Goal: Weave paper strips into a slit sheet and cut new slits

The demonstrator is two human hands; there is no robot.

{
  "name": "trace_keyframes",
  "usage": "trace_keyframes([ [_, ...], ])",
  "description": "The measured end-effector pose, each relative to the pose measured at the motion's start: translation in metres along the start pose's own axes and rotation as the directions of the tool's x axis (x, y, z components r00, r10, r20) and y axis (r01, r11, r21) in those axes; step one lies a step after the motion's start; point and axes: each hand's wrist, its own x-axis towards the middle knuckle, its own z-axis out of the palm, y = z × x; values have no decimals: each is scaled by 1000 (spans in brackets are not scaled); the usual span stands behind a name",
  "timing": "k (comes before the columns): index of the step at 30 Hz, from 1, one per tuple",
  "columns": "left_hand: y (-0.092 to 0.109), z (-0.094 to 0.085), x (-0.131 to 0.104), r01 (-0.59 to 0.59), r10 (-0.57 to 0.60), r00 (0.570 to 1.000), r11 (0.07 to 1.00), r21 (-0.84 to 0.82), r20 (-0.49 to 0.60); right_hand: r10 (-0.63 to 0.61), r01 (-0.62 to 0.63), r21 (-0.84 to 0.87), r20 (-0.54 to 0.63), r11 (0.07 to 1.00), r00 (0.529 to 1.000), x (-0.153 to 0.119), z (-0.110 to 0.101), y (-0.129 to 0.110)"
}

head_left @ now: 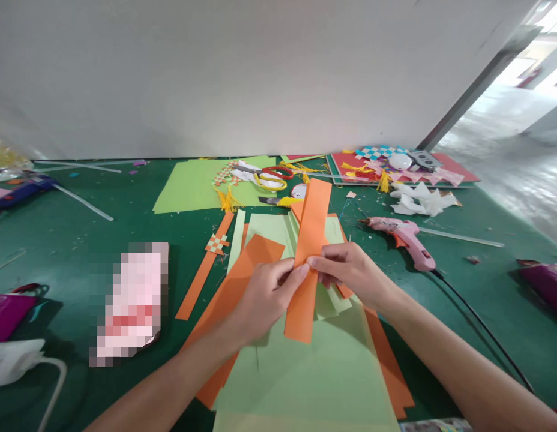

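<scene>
Both of my hands pinch one orange paper strip [311, 234] near its middle, tilted a little above the work surface. My left hand [272, 291] grips its left edge, thumb on top. From the right, my right hand [348, 271] holds the same strip, thumb and fingertips meeting the left thumb. Beneath lie pale green paper sheets [301, 372] and more orange paper [255, 258], partly covered by my hands. Left of them rests an orange strip with a woven checkered piece [216, 243] and a yellow tassel [228, 199] at its top.
Right of my hands lies a pink glue gun [398, 231] with a trailing black cord. Scissors [264, 173] and a yellow utility knife [283, 201] lie behind the papers. A pink blurred object [134, 300] is at left. A pale wall [224, 78] closes the back.
</scene>
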Motion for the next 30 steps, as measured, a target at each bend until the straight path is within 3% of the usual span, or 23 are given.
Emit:
trace_keyframes([
  [5, 0, 0, 0, -11, 11, 999, 1000, -9, -30, 13, -13, 8, 7, 1000, 1000, -1, 0, -1],
  [11, -2, -1, 2, -12, 8, 994, 999, -36, -105, 35, -35, -6, 129, 999, 991, -3, 2, -5],
  [18, -4, -1, 3, -14, 6, 990, 998, -54, -138, 34, -37, 31, 87, 999, 996, -2, 8, -9],
  [23, -3, -1, 4, -11, 5, 984, 999, -36, -181, 12, -17, 20, 204, 1000, 979, -2, 8, -6],
  [30, -3, -1, 4, -22, 13, 981, 999, -41, -194, -4, -4, 35, 224, 999, 975, -1, 9, -1],
])
